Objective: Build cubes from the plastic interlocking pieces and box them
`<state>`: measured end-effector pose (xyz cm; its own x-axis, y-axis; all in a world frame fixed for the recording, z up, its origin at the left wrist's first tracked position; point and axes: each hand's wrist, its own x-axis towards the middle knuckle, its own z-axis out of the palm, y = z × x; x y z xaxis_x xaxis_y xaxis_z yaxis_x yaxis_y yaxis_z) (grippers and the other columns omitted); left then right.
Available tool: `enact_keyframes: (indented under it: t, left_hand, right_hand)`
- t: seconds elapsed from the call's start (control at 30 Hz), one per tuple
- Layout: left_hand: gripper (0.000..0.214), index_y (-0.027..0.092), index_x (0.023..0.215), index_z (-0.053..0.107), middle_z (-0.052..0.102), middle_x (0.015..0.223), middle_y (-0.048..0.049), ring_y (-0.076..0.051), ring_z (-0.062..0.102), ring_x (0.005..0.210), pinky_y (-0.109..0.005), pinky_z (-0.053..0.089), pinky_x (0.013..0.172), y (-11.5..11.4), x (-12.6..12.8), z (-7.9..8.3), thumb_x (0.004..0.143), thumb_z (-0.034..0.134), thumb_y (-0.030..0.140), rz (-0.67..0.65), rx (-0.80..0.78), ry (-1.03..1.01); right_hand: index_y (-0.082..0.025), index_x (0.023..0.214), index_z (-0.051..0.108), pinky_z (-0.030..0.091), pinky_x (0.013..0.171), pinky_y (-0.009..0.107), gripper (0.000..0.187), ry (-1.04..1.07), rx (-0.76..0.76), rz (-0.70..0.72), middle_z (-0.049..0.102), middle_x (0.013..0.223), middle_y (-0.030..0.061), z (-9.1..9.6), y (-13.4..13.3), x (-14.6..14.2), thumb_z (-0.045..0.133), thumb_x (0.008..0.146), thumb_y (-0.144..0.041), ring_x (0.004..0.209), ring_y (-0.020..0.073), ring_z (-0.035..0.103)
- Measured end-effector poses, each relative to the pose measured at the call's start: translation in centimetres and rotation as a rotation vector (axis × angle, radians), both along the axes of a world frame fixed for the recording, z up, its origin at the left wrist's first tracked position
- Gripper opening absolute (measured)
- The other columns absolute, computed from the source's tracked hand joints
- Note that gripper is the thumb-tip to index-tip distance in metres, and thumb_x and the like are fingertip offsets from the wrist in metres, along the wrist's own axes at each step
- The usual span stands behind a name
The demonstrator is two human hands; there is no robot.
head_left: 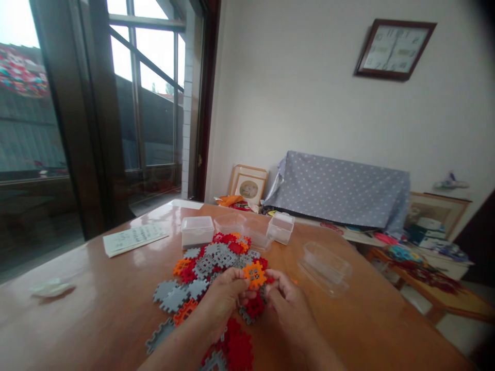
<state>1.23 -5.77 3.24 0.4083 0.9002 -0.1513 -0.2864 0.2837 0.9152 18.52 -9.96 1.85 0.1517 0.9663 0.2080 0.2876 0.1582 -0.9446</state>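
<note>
An orange interlocking plastic piece (255,275) with notched edges and a lattice middle is held up over the table. My left hand (229,291) pinches its left edge between thumb and fingers. Close to its right edge, my right hand (285,294) is closed, with a bit of red plastic showing at its fingertips. Beneath and around both hands spreads a heap of similar pieces, such as a grey piece (174,299), a red piece (240,351) and an orange piece (185,312). My left forearm covers part of the heap.
Behind the heap stand a lidded clear box (197,232) and a smaller clear box (281,228). Clear plastic trays (327,263) lie at the right. A written sheet (135,238) and a crumpled wrapper (52,288) are on the left of the wooden table (96,330).
</note>
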Motion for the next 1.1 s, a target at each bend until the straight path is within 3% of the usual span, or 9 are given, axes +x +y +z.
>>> enact_keyframes:
  t: [0.17, 0.33, 0.43, 0.57, 0.67, 1.0, 1.1]
  left_hand:
    - [0.023, 0.020, 0.090, 0.051, 0.070, 0.079, -0.0015, -0.014, 0.066, 0.071, -0.024, 0.044, 0.068, -0.5, 0.6, -0.1, 0.078, 0.070, 0.027, -0.034, -0.044, -0.047]
    - [0.025, 0.019, 0.088, 0.053, 0.065, 0.076, 0.0004, -0.012, 0.061, 0.067, -0.023, 0.044, 0.065, -1.3, 0.9, 0.2, 0.084, 0.068, 0.039, -0.060, -0.023, -0.039]
    - [0.029, 0.018, 0.080, 0.053, 0.061, 0.071, 0.0015, -0.011, 0.058, 0.064, -0.022, 0.041, 0.061, -1.2, 0.8, 0.1, 0.083, 0.071, 0.042, -0.044, 0.008, -0.005]
    - [0.029, 0.018, 0.081, 0.054, 0.063, 0.072, 0.0005, -0.011, 0.057, 0.065, -0.022, 0.043, 0.063, -0.8, 0.8, -0.1, 0.082, 0.072, 0.040, -0.010, -0.007, -0.062]
    - [0.028, 0.017, 0.084, 0.055, 0.066, 0.078, -0.0017, -0.012, 0.061, 0.070, -0.025, 0.046, 0.070, -0.8, 0.7, -0.2, 0.082, 0.074, 0.038, -0.016, -0.059, -0.139]
    - [0.026, 0.016, 0.081, 0.058, 0.069, 0.082, -0.0040, -0.014, 0.064, 0.076, -0.026, 0.049, 0.076, -1.0, 0.9, -0.3, 0.081, 0.076, 0.035, -0.056, -0.099, -0.197]
    - [0.025, 0.016, 0.089, 0.061, 0.070, 0.087, -0.0057, -0.015, 0.066, 0.079, -0.027, 0.050, 0.077, -1.1, 1.0, -0.2, 0.081, 0.077, 0.034, -0.081, -0.104, -0.188]
  right_hand:
    - [-0.020, 0.119, 0.060, 0.048, 0.065, 0.028, 0.044, 0.093, -0.017, 0.006, 0.063, 0.079, 0.0012, 0.2, -0.1, -0.7, 0.058, 0.087, -0.050, 0.069, 0.0173, 0.059]
    - [-0.019, 0.097, 0.065, 0.048, 0.062, 0.027, 0.037, 0.148, 0.020, -0.007, 0.065, 0.081, 0.0030, 0.7, -0.2, -0.3, 0.057, 0.089, -0.054, 0.069, 0.0161, 0.058]
    - [-0.018, 0.101, 0.065, 0.049, 0.063, 0.027, 0.036, 0.128, 0.027, -0.041, 0.066, 0.081, 0.0034, 0.6, -0.1, -0.1, 0.057, 0.089, -0.051, 0.070, 0.0167, 0.060]
    - [-0.022, 0.125, 0.057, 0.053, 0.069, 0.031, 0.049, -0.050, 0.104, -0.079, 0.069, 0.103, 0.0060, -0.1, 0.0, -0.3, 0.069, 0.080, -0.036, 0.075, 0.0175, 0.064]
    - [-0.026, 0.131, 0.052, 0.054, 0.073, 0.033, 0.060, -0.200, 0.137, -0.111, 0.066, 0.118, 0.0063, -0.6, 0.2, -0.4, 0.071, 0.074, -0.026, 0.080, 0.0175, 0.066]
    - [-0.027, 0.128, 0.055, 0.054, 0.077, 0.034, 0.053, -0.456, 0.233, -0.158, 0.065, 0.115, 0.0052, 0.0, 0.0, 0.4, 0.072, 0.077, -0.031, 0.087, 0.0194, 0.065]
    - [-0.026, 0.127, 0.057, 0.053, 0.083, 0.035, 0.050, -0.489, 0.256, -0.151, 0.067, 0.113, 0.0051, 0.1, 0.0, 1.2, 0.070, 0.080, -0.030, 0.092, 0.0202, 0.065]
